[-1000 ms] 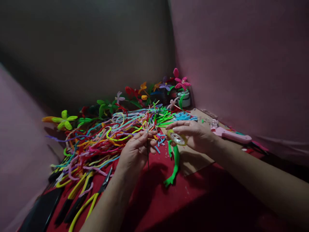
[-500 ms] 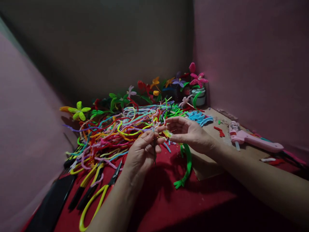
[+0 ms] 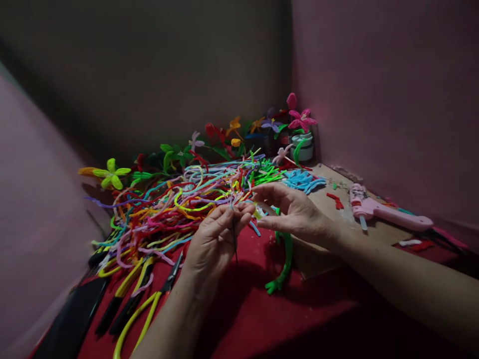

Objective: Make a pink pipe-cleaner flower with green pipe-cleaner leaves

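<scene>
My left hand pinches a thin dark stem upright. Fine pale stamens fan out from its top, just above the fingertips. My right hand curves its thumb and fingers around a small yellowish, see-through roll that looks like tape; the palm side is partly hidden. The right fingertips are close beside the left ones. Below the right hand, a curved green pipe-cleaner piece lies on the red cloth.
Many coloured pipe cleaners heap behind my left hand. Yellow-handled scissors and pliers lie at left. A pink glue gun rests at right on a board. Pipe-cleaner flowers line the back, near blue pieces.
The view has turned slightly, shifting the background left. My left hand has moved slightly down and left with the stem. My right hand stays close beside it, its fingers still curved.
</scene>
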Action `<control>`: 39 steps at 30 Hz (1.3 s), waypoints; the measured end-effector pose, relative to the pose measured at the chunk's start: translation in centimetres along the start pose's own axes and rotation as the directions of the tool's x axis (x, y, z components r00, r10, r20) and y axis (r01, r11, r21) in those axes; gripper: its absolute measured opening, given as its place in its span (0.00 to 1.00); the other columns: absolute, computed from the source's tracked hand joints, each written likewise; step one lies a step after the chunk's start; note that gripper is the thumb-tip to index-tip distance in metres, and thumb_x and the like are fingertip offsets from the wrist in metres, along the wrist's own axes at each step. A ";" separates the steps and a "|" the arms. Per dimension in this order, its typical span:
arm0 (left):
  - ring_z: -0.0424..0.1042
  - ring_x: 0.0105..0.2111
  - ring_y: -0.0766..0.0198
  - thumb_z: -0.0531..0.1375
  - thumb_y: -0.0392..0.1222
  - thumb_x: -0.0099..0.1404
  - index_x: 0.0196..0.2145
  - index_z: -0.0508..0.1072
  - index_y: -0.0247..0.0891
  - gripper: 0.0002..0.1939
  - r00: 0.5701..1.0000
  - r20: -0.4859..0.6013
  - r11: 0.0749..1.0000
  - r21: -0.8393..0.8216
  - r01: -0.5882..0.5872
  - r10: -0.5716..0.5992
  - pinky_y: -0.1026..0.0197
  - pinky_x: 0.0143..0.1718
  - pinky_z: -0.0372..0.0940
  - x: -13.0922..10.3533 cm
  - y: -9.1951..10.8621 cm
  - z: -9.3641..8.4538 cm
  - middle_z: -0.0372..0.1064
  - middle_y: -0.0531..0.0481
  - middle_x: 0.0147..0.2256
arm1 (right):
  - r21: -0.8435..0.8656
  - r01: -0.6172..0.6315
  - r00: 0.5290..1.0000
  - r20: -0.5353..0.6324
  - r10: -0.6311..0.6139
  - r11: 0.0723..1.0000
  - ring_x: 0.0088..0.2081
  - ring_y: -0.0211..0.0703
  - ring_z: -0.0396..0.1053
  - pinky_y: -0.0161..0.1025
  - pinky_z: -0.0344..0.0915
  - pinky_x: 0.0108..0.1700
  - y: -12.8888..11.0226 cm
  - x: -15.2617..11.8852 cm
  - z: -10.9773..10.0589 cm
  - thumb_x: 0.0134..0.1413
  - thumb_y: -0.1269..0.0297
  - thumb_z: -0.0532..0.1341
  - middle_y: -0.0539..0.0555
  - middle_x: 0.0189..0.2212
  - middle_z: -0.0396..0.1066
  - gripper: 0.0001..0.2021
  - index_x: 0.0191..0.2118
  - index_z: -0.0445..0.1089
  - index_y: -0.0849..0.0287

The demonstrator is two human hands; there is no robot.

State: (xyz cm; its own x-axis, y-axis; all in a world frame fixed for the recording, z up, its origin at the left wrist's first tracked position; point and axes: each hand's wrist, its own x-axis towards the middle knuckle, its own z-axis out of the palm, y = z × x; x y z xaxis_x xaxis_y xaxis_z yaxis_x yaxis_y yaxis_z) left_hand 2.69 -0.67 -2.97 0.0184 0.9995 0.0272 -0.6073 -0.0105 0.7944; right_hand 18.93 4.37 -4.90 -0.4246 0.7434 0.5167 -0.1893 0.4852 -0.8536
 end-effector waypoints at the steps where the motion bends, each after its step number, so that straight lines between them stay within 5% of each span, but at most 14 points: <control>1: 0.73 0.36 0.64 0.53 0.26 0.58 0.25 0.73 0.30 0.10 1.000 -0.002 1.000 -0.006 -0.010 0.010 0.67 0.41 0.68 -0.1 0.1 0.0 0.74 0.47 0.28 | -0.018 0.007 1.000 0.000 -0.007 1.000 0.41 0.40 0.65 0.40 0.63 0.45 0.0 0.0 -0.1 0.39 0.67 0.66 0.55 0.40 0.66 0.23 0.46 0.63 0.59; 7: 0.74 0.34 0.68 0.53 0.27 0.59 0.24 0.74 0.32 0.11 0.994 -0.037 0.994 -0.004 -0.107 0.106 0.71 0.36 0.69 -0.4 1.6 0.0 0.74 0.48 0.28 | -0.036 -0.072 0.997 -0.032 0.071 0.997 0.40 0.39 0.66 0.40 0.64 0.43 -0.4 0.2 -0.7 0.42 0.68 0.63 0.54 0.37 0.66 0.14 0.39 0.68 0.60; 17: 0.74 0.29 0.64 0.56 0.31 0.58 0.28 0.71 0.31 0.04 0.997 0.055 0.990 0.131 0.052 -0.060 0.70 0.21 0.67 -0.2 -0.3 0.0 0.69 0.42 0.46 | 0.117 -0.046 0.999 -0.001 0.046 0.992 0.46 0.41 0.64 0.40 0.63 0.47 -0.1 -0.3 -0.1 0.41 0.69 0.64 0.54 0.42 0.64 0.21 0.45 0.63 0.57; 24: 0.74 0.28 0.66 0.55 0.30 0.59 0.26 0.71 0.33 0.06 0.995 0.023 0.995 0.035 0.096 -0.097 0.72 0.22 0.68 -0.1 -0.6 0.1 0.74 0.47 0.33 | 0.141 -0.065 0.998 0.029 0.061 0.988 0.47 0.42 0.64 0.40 0.63 0.48 -0.1 -0.5 0.0 0.40 0.70 0.65 0.54 0.43 0.65 0.23 0.46 0.61 0.57; 29: 0.74 0.33 0.66 0.56 0.27 0.57 0.25 0.72 0.32 0.07 0.998 -0.042 0.998 -0.010 0.055 -0.055 0.70 0.34 0.69 -0.1 -0.9 0.2 0.72 0.49 0.27 | 0.125 -0.098 0.994 0.059 0.091 0.987 0.46 0.41 0.64 0.40 0.64 0.47 -0.3 -0.7 0.2 0.40 0.71 0.65 0.55 0.43 0.65 0.26 0.48 0.60 0.58; 39: 0.73 0.30 0.70 0.58 0.29 0.56 0.24 0.72 0.33 0.05 0.998 -0.066 0.999 0.045 0.001 0.002 0.72 0.33 0.69 -0.8 -0.5 0.7 0.72 0.50 0.28 | -0.061 -0.055 0.992 0.109 0.061 0.997 0.42 0.40 0.65 0.41 0.61 0.46 -0.8 -0.5 -0.3 0.48 0.66 0.61 0.53 0.38 0.68 0.12 0.41 0.71 0.58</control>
State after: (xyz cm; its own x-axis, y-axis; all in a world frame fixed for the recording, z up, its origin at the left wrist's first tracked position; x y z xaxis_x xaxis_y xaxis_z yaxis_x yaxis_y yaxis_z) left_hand 3.52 -1.50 -2.91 -0.0352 0.9993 -0.0107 -0.5712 -0.0113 0.8207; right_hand 19.52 3.76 -4.47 -0.5295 0.7169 0.4535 -0.1115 0.4711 -0.8750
